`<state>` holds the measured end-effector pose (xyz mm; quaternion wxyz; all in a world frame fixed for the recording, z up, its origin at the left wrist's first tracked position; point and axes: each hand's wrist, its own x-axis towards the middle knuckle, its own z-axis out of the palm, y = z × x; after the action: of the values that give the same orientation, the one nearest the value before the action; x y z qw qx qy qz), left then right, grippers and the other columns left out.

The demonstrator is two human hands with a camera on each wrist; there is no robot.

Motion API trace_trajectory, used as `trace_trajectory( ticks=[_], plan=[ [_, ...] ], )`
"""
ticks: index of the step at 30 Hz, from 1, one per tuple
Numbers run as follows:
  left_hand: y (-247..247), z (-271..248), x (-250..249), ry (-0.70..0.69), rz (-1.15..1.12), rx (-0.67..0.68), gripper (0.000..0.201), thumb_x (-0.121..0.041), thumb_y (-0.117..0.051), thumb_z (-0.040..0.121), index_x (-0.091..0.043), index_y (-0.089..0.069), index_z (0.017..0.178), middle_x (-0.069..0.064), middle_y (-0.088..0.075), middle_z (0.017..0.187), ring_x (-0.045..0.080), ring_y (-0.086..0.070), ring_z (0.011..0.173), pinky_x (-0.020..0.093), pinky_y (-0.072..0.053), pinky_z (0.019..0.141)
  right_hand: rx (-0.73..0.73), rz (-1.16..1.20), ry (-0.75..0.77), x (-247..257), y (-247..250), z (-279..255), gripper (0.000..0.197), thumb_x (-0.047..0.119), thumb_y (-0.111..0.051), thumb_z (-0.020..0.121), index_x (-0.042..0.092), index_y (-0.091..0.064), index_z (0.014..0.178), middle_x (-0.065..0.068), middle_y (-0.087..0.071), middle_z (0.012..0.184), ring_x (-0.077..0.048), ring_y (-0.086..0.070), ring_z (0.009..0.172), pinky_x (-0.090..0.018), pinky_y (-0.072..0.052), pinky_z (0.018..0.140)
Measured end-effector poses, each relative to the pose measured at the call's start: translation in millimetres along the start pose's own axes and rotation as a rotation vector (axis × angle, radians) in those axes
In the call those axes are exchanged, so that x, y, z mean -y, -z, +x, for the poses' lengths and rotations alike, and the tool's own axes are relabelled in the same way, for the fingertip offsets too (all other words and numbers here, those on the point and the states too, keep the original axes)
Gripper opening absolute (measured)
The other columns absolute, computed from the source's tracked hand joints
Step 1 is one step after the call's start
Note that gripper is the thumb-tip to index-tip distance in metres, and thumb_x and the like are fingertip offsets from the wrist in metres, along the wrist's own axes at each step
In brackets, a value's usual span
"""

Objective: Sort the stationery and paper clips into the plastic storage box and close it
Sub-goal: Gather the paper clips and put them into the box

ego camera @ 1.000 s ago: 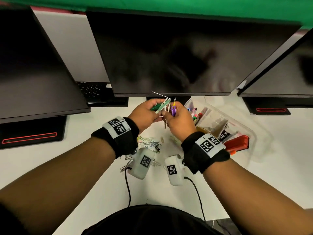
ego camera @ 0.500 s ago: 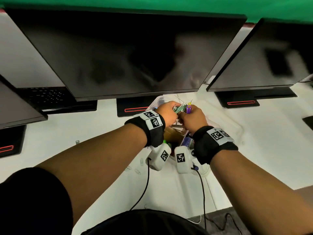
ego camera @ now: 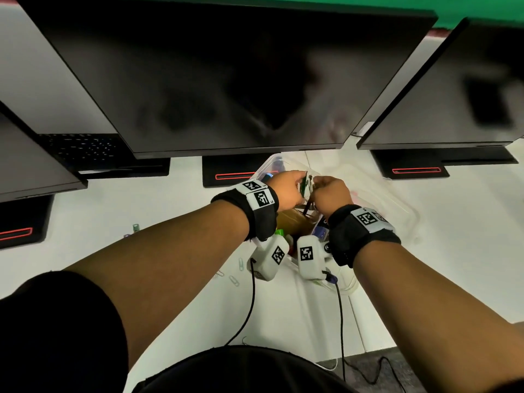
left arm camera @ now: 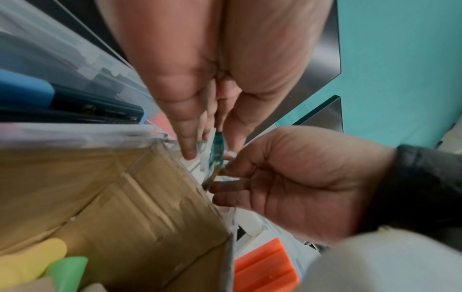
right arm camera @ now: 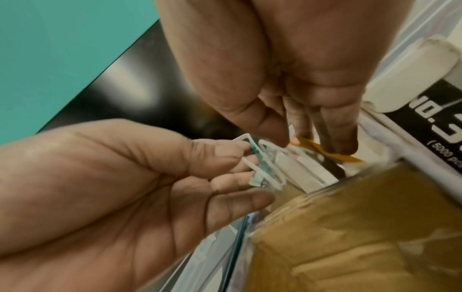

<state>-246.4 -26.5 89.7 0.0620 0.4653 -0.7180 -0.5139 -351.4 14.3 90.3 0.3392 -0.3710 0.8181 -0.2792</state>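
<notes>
Green wall sits at the back, with three big dark screens (ego camera: 215, 80) in front of it on a white desk (ego camera: 141, 208). I go from big things to small ones.

On the desk, under the middle screen, is the clear box (ego camera: 269, 165). It is open. I think the see-through shape on the desk to its right is the lid (ego camera: 397, 199), but it is blurry, so I am not sure. Inside the box I can see a brown card box (left arm camera: 112, 207), a blue thing (left arm camera: 25, 90), an orange thing (left arm camera: 265, 264) and a white roll (right arm camera: 410, 75). So a lot is put away already.

Both of my hands are over the box, close together. My left hand (ego camera: 286, 191) pinches a small bunch of clips (right arm camera: 257, 168), white and green ones, between thumb and fingers. My right hand (ego camera: 331, 194) reaches down with its fingertips (right arm camera: 345, 142) onto a yellow clip (right arm camera: 315, 148) inside the box, beside the card box. It looks like a pinch, but I cannot be sure.

What is left, I think: drop these clips in. Then get the loose clips (ego camera: 241, 263) lying on the desk near my left arm, and a small green thing (ego camera: 136, 227) further left. Last, the lid goes on.
</notes>
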Motion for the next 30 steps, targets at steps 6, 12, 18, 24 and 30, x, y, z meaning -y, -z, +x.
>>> trace_trajectory(
  ticks=[6, 12, 18, 24, 30],
  plan=[
    [6, -2, 11, -0.039, 0.016, 0.034, 0.056, 0.008, -0.051, 0.085, -0.015, -0.047, 0.137, 0.007, -0.051, 0.140, 0.023, -0.050, 0.128, 0.035, -0.042, 0.108, -0.057, -0.058, -0.021, 0, -3, -5, 0.046, -0.006, -0.046, 0.085, 0.004, -0.055, 0.129, -0.013, -0.057, 0.133, -0.028, -0.053, 0.123, -0.029, -0.040, 0.103],
    [12, -15, 17, -0.092, 0.122, 0.006, 0.038, 0.004, -0.047, 0.089, -0.014, -0.066, 0.117, 0.007, -0.062, 0.126, 0.023, -0.057, 0.116, 0.030, -0.045, 0.103, -0.114, -0.004, -0.010, 2, -7, -9, 0.044, -0.005, -0.048, 0.083, 0.005, -0.059, 0.124, -0.011, -0.059, 0.131, -0.027, -0.054, 0.120, -0.029, -0.042, 0.100],
    [47, -38, 40, -0.010, -0.131, -0.089, 0.029, 0.014, -0.044, 0.084, 0.002, -0.068, 0.096, 0.004, -0.060, 0.071, 0.005, -0.058, 0.062, 0.009, -0.047, 0.053, -0.074, 0.172, 0.103, 25, -33, -23, 0.020, 0.003, -0.052, 0.081, 0.017, -0.064, 0.073, -0.004, -0.063, 0.070, -0.026, -0.061, 0.072, -0.037, -0.054, 0.076],
    [105, -76, 102, 0.119, -0.058, -0.096, 0.028, 0.000, -0.052, 0.087, -0.022, -0.060, 0.072, -0.007, -0.062, 0.077, 0.004, -0.058, 0.070, 0.017, -0.045, 0.061, 0.145, 0.033, 0.285, 59, -84, -43, 0.022, 0.002, -0.052, 0.085, 0.012, -0.061, 0.068, -0.001, -0.059, 0.068, -0.023, -0.059, 0.074, -0.037, -0.056, 0.076],
    [132, -118, 181, 0.351, 0.086, -0.091, 0.018, -0.010, -0.059, 0.088, -0.013, -0.064, 0.105, 0.007, -0.067, 0.105, 0.016, -0.059, 0.089, 0.019, -0.047, 0.065, 0.432, -0.442, 0.468, 71, -148, -75, 0.024, 0.003, -0.048, 0.085, 0.009, -0.071, 0.093, -0.005, -0.069, 0.102, -0.023, -0.062, 0.100, -0.025, -0.045, 0.083]
  ],
)
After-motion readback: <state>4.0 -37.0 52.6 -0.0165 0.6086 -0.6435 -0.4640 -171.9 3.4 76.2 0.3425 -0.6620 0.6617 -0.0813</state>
